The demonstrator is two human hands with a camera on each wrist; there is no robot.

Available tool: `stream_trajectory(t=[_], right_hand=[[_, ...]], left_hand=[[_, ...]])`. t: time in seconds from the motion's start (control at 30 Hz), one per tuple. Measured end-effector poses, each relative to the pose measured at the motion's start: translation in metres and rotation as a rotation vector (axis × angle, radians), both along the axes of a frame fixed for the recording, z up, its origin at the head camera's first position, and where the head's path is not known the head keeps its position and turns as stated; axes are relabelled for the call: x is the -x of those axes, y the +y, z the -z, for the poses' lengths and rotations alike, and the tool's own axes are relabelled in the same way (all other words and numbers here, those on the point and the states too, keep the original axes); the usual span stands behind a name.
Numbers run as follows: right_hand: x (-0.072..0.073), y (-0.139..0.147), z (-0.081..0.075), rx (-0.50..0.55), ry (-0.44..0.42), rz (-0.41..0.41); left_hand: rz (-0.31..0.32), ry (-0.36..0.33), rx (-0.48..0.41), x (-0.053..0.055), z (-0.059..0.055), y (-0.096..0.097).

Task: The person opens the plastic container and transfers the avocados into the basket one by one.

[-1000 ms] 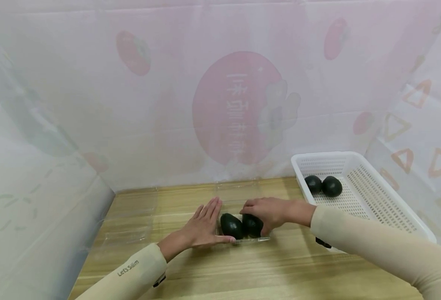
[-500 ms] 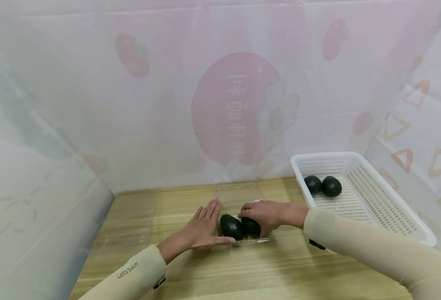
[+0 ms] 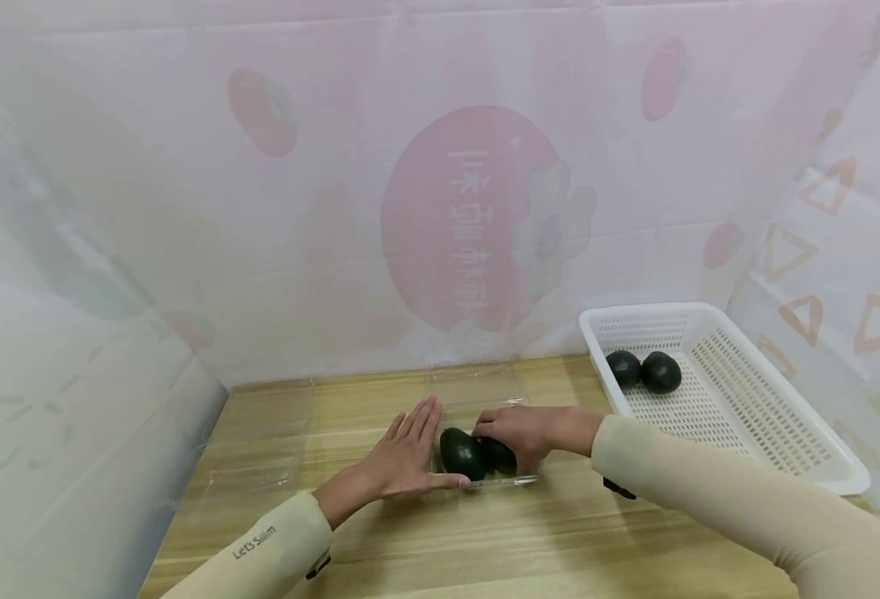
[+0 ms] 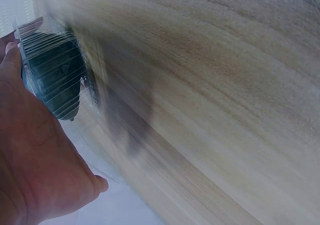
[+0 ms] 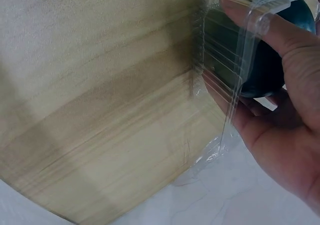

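Observation:
In the head view, a clear plastic clamshell box [image 3: 511, 481] lies open on the wooden table, its lid [image 3: 477, 383] folded back toward the wall. Two dark green avocados sit in it: the left avocado [image 3: 462, 454] and, partly covered, the right avocado [image 3: 498, 456]. My left hand [image 3: 398, 462] rests against the box's left side, fingers straight, thumb along the front edge. My right hand [image 3: 526, 433] grips the right avocado from above. Through the box's ridged wall, the right wrist view shows that avocado [image 5: 265, 70] between thumb and fingers.
A white perforated basket [image 3: 777, 391] stands at the right, holding two more avocados [image 3: 661, 373]. More clear plastic packaging [image 3: 260, 424] lies on the table's left side. Printed cloth walls [image 3: 320, 249] rise behind and on both sides.
My right hand has shifted slightly left and down, and the right avocado sits a little lower and closer to the left one. The left hand has stayed in place.

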State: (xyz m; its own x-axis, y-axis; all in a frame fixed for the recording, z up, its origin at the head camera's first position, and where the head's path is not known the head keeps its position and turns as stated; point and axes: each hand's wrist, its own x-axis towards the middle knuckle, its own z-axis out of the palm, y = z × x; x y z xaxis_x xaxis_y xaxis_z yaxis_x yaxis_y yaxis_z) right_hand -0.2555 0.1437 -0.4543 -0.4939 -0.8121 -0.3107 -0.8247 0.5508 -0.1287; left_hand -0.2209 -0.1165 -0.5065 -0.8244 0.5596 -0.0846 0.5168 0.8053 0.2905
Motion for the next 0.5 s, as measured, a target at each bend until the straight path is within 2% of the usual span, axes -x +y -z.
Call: stream_trajectory(t=[0.27,0.5], right_hand=[[0.002,0.001,0.012,0.058,0.097,-0.044],[0.001,0.006,0.016,0.109,0.103,-0.050]], left_hand=[[0.002,-0.001,0.004,0.000,-0.001,0.001],[-0.001,0.007,0.007,0.000,0.000,0.001]])
